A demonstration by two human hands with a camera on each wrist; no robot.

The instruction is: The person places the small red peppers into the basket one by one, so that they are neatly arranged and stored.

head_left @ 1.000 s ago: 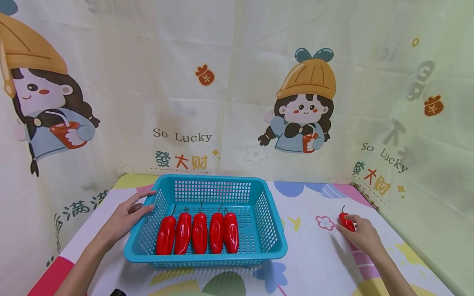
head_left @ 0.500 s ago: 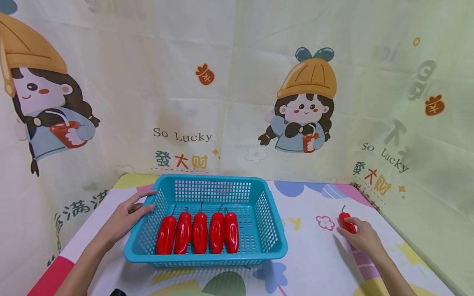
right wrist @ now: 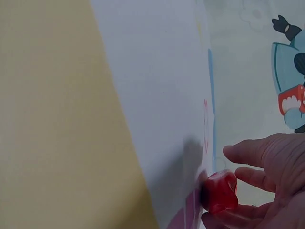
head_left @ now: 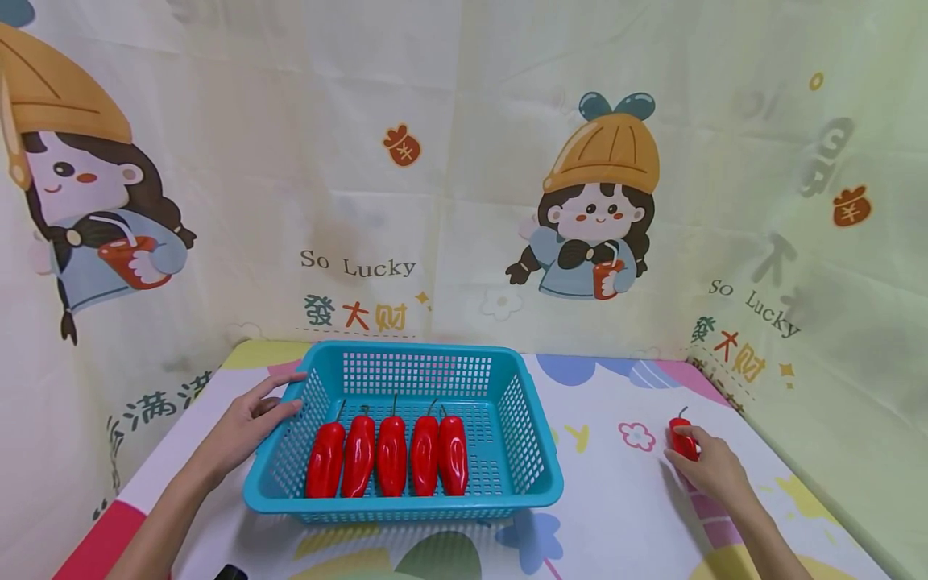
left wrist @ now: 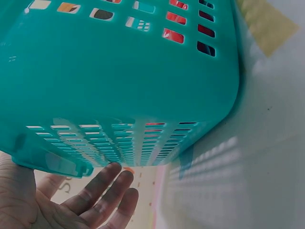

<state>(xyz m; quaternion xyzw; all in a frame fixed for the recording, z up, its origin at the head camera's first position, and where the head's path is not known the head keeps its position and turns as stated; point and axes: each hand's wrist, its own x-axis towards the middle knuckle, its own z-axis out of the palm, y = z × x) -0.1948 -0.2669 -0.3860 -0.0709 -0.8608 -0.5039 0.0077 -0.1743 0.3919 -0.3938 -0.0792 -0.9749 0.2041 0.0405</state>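
A red chili pepper [head_left: 682, 441] lies on the table at the right, its dark stem pointing away. My right hand [head_left: 716, 469] is over it, fingers touching it. In the right wrist view the thumb [right wrist: 245, 151] stands apart from the pepper [right wrist: 222, 191], with other fingers beyond and beside it. My left hand [head_left: 245, 425] rests at the left rim of a blue-green plastic basket [head_left: 402, 506]. Its fingers [left wrist: 102, 188] lie loosely extended under the rim in the left wrist view. Inside the basket, several red peppers [head_left: 392, 459] form a row, stems away from me.
The white table [head_left: 594, 507] has a colourful printed cover. A pale cloth wall [head_left: 471, 185] with cartoon figures rises behind it and on both sides. A small black object [head_left: 231, 573] shows at the bottom edge, left of centre.
My right hand has shifted slightly to the right and nearer, and the chili pepper has moved with it. Its stem now leans further right. The left hand and basket hold still.
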